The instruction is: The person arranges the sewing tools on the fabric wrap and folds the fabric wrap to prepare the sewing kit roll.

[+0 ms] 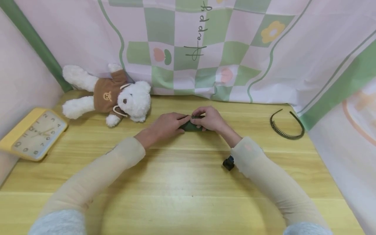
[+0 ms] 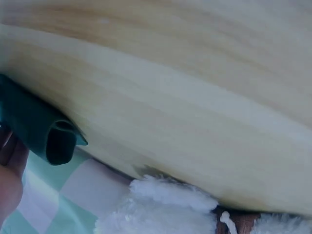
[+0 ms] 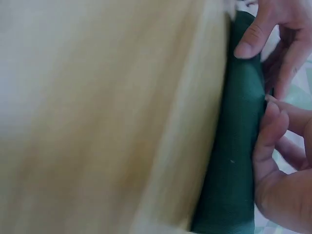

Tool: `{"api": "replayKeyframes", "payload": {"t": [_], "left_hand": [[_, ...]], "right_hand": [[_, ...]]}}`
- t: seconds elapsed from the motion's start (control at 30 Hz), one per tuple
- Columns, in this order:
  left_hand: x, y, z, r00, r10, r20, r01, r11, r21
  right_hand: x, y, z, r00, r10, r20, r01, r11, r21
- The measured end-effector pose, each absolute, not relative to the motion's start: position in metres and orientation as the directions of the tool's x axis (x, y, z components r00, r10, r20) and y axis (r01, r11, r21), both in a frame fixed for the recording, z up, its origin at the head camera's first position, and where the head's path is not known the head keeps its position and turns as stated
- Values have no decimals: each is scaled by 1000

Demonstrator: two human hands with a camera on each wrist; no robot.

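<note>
A dark green, leather-look case (image 1: 192, 126) with a tubular body lies between the two hands near the back of the table. Its hollow, open end (image 2: 61, 144) and a thin projecting edge show in the left wrist view. The left hand (image 1: 167, 126) grips one end, thumb (image 3: 247, 45) pressed on the green surface and fingers behind it. At the case's far long edge, the right hand (image 1: 212, 120) pinches with thumb and forefinger; the exact part pinched is too small to tell. The right fingertips are close to the left fingers.
A white plush dog (image 1: 136, 101) in a brown hoodie lies at the back left. Beyond it stands a yellow clock (image 1: 38, 133). A black toothed headband (image 1: 286, 134) rests at right. Beside the right cuff is a small black object (image 1: 228, 163). A checked curtain (image 1: 188, 78) borders the table's back.
</note>
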State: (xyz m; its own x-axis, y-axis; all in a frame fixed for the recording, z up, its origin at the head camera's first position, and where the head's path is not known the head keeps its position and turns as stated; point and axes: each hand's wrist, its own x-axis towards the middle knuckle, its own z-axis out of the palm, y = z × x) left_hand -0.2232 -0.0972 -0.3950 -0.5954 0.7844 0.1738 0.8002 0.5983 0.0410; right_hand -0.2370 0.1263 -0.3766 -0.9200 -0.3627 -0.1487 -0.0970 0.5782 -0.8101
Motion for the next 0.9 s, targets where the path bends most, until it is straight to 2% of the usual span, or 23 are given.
{"api": "replayKeyframes", "payload": {"t": [0.1, 0.27, 0.4, 0.53, 0.67, 0.9], "left_hand": [[-222, -99, -396, -580, 795, 178, 806, 592, -19], [-221, -97, -398, -566, 798, 207, 800, 592, -97], [-220, -95, -400, -562, 800, 213, 795, 593, -129], [-220, -94, -402, -565, 797, 215, 794, 596, -123], [-221, -96, -405, -558, 798, 229, 798, 592, -117], [-222, -97, -406, -542, 804, 243, 807, 579, -116]], "right_hand": [[-232, 126, -381, -905, -423, -32, -284, 661, -695], [-226, 129, -383, -811, -571, 126, -568, 718, -401], [-224, 137, -382, -689, -708, 154, -724, 677, -131], [-224, 148, -383, -542, -828, 144, -823, 558, 106], [-225, 155, -387, -449, -877, 172, -857, 477, 195], [-226, 156, -396, -395, -885, 247, -866, 448, 222]]}}
